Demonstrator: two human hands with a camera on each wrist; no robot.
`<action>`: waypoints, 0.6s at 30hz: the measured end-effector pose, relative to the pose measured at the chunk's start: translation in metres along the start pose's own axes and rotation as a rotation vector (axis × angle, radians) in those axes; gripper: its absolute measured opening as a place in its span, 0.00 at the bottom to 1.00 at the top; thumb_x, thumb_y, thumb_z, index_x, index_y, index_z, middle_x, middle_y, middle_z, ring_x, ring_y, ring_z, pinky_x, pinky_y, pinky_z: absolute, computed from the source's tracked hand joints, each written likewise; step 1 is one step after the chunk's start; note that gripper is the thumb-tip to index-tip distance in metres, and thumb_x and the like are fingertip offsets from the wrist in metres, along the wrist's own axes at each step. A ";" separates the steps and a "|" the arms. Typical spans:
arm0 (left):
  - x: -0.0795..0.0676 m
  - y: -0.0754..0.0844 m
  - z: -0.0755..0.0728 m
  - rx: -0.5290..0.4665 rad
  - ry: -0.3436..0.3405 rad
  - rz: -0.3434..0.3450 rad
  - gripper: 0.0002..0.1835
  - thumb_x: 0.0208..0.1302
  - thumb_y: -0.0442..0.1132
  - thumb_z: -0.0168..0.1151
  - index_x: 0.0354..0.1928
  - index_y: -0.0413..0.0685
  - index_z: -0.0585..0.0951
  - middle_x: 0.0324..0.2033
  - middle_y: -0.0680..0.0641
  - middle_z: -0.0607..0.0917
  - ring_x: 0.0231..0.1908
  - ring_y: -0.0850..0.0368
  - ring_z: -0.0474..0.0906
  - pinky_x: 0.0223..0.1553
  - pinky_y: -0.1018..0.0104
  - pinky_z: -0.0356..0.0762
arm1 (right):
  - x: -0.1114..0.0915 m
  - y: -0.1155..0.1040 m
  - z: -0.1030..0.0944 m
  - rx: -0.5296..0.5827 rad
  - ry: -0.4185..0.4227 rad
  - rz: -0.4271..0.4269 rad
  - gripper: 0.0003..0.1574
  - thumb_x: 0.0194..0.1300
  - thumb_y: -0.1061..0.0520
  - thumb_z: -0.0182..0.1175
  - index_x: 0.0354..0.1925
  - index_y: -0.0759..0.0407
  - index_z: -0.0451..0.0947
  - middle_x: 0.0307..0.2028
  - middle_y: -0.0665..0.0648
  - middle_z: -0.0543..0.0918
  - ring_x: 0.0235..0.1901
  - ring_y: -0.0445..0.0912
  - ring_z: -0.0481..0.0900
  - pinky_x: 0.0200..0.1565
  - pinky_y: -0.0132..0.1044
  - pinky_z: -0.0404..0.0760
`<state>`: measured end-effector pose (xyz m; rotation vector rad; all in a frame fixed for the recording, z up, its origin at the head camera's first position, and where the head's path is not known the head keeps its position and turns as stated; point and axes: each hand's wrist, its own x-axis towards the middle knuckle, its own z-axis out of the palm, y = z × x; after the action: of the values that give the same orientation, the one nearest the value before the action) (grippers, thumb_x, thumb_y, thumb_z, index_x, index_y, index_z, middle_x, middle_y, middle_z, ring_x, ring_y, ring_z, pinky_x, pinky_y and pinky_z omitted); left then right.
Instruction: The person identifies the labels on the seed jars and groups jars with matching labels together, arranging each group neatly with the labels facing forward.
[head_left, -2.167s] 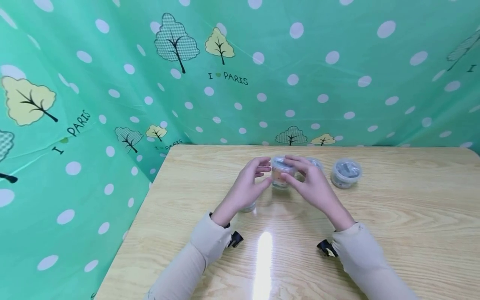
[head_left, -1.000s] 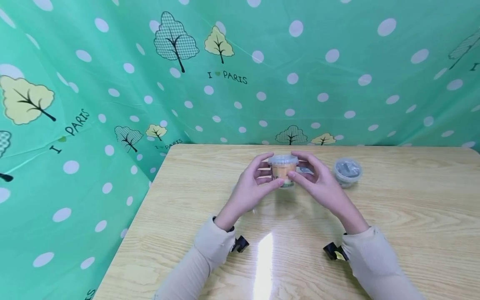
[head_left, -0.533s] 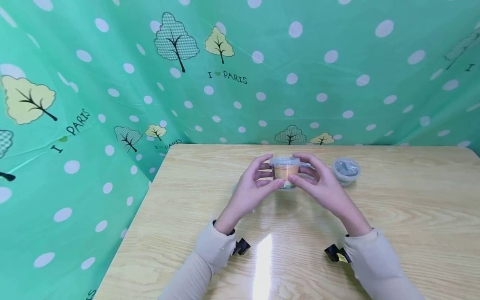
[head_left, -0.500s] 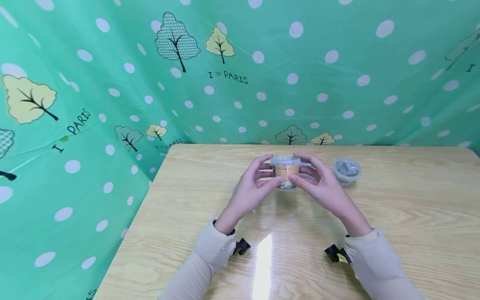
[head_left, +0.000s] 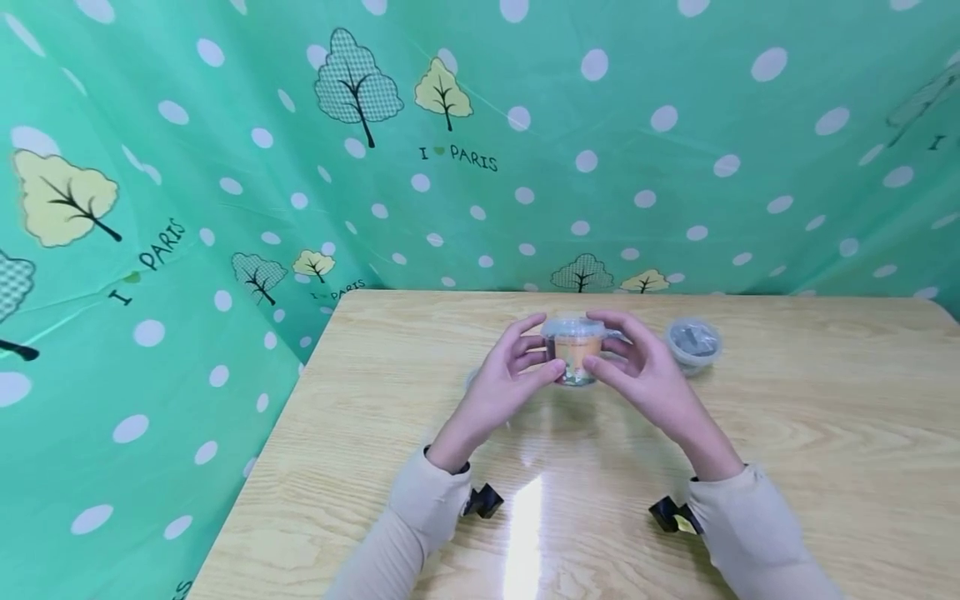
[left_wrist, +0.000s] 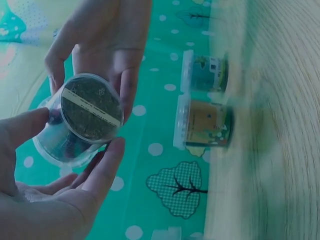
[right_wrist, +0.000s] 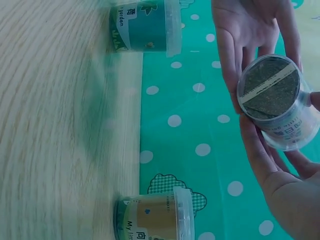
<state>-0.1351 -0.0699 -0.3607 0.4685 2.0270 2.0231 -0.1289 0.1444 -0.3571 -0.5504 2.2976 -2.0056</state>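
A lidded clear plastic cup (head_left: 573, 350) with an orange label is held up between both hands. My left hand (head_left: 498, 379) grips its left side, thumb in front and fingers behind. From the right, my right hand (head_left: 645, 367) grips it the same way, its thumb close to the other thumb. Both wrist views look at the cup's underside, where dark, soil-like filling (left_wrist: 92, 107) shows through the clear base, crossed by a pale printed strip (right_wrist: 267, 82). The cup stands well clear of the wooden table (head_left: 585, 517).
Another lidded cup (head_left: 693, 343) stands to the right of the right hand. Others are partly hidden behind the hands. In the left wrist view a teal-labelled cup (left_wrist: 202, 72) and a brown-labelled cup (left_wrist: 207, 122) stand on the table. A green dotted cloth (head_left: 480, 200) hangs behind.
Both hands have closed round the cup and lifted it off the table. Lately it has come slightly lower in the head view, and its label is turned more toward the camera.
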 end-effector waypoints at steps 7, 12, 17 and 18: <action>0.000 -0.001 -0.001 0.006 -0.002 0.004 0.35 0.69 0.35 0.61 0.74 0.51 0.59 0.59 0.36 0.77 0.59 0.45 0.77 0.58 0.58 0.80 | 0.000 0.005 -0.001 -0.050 0.012 -0.014 0.37 0.69 0.61 0.62 0.71 0.62 0.62 0.68 0.62 0.67 0.60 0.47 0.75 0.56 0.26 0.79; -0.001 -0.002 -0.001 0.023 0.018 0.003 0.35 0.68 0.36 0.63 0.74 0.51 0.60 0.58 0.37 0.78 0.58 0.46 0.77 0.59 0.59 0.80 | -0.003 0.007 0.003 -0.073 0.040 -0.029 0.39 0.67 0.61 0.64 0.71 0.63 0.61 0.67 0.62 0.68 0.59 0.47 0.75 0.56 0.27 0.79; -0.003 -0.001 -0.001 0.039 0.041 0.018 0.34 0.67 0.36 0.65 0.72 0.53 0.63 0.57 0.39 0.79 0.57 0.48 0.78 0.58 0.59 0.80 | -0.003 0.007 0.007 -0.070 0.049 -0.043 0.41 0.65 0.62 0.66 0.71 0.63 0.60 0.66 0.61 0.68 0.56 0.42 0.76 0.54 0.29 0.82; -0.003 0.000 -0.001 0.041 0.044 0.019 0.34 0.67 0.36 0.65 0.72 0.53 0.63 0.57 0.40 0.79 0.57 0.48 0.78 0.58 0.59 0.80 | -0.003 0.006 0.007 -0.075 0.050 -0.044 0.41 0.65 0.62 0.66 0.71 0.63 0.60 0.66 0.61 0.68 0.56 0.42 0.76 0.54 0.29 0.82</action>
<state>-0.1329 -0.0718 -0.3613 0.4566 2.1016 2.0231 -0.1256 0.1396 -0.3650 -0.5671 2.4191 -1.9820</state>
